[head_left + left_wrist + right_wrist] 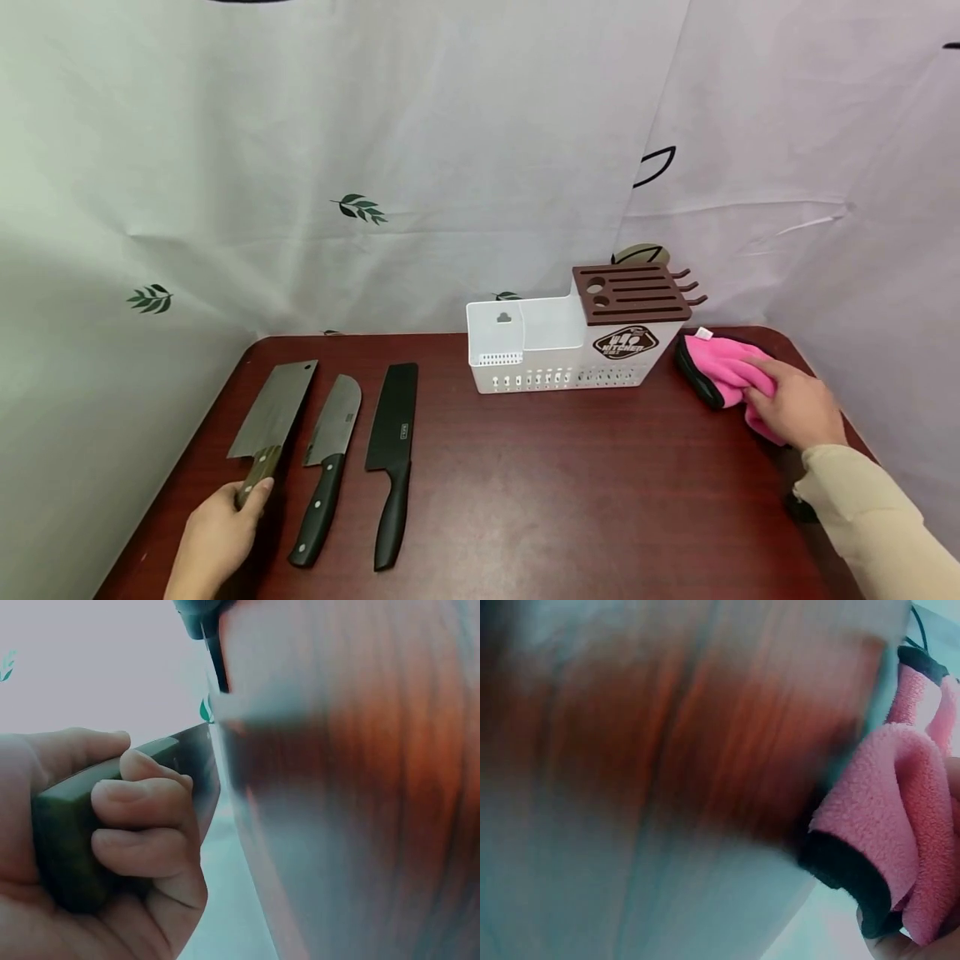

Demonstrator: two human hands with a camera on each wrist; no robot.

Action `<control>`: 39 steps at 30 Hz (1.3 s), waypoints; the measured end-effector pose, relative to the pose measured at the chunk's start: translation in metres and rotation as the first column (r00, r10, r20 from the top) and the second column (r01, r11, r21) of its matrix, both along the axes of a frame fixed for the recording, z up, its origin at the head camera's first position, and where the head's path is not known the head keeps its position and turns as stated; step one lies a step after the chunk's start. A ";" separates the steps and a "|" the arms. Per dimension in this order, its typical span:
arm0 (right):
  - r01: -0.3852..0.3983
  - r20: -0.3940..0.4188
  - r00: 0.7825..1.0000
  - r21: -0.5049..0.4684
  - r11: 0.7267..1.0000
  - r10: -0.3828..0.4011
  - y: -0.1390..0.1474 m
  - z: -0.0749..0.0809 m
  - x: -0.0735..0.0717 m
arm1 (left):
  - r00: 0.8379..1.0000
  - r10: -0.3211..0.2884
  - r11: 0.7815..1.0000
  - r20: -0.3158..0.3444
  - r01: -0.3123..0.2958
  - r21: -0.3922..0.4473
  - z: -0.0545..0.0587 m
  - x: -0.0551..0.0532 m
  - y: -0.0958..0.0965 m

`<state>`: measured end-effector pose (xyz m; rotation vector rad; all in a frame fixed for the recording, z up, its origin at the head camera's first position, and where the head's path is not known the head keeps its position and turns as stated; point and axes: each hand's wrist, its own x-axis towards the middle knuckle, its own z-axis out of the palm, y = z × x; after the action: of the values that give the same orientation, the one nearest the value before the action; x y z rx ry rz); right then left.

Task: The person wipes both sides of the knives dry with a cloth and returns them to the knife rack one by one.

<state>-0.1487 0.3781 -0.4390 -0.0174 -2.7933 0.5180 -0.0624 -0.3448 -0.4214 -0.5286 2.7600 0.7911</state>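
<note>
At the left of the bench [570,483], a cleaver [273,417]
Blade [279,407] pointing away, long axis slanting right; the left hand [219,532] wraps fingers round the handle [265,465], the right hand [801,408] pinches a pink cloth [723,367].

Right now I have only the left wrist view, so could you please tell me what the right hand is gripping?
Observer: The right hand grips a pink cloth.
Operator: Thank you; what overall shape is the blade that I see only in part?
Observer: The cleaver in the left hand has a broad, nearly rectangular blade.
Operator: And what stands toward the back of the table, please?
Observer: A white holder with a brown slotted top.
</note>
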 end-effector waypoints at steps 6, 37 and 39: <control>0.054 -0.077 0.995 -0.045 0.998 -0.057 0.001 0.007 0.008 | 0.999 0.005 1.000 -0.035 -0.006 -0.017 0.006 0.001 0.004; 0.028 -0.569 0.810 -0.200 0.979 -0.139 -0.057 0.093 0.047 | 0.961 -0.023 1.000 -0.276 0.023 -0.004 0.043 0.016 0.070; 0.003 -0.590 0.799 -0.191 0.982 -0.117 -0.063 0.098 0.048 | 0.959 -0.028 0.999 -0.282 0.033 0.012 0.043 0.016 0.077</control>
<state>-0.1004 0.3151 -0.3415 0.0171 -2.1085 0.6302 -0.0462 -0.2682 -0.3782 -0.3958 3.0078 0.9477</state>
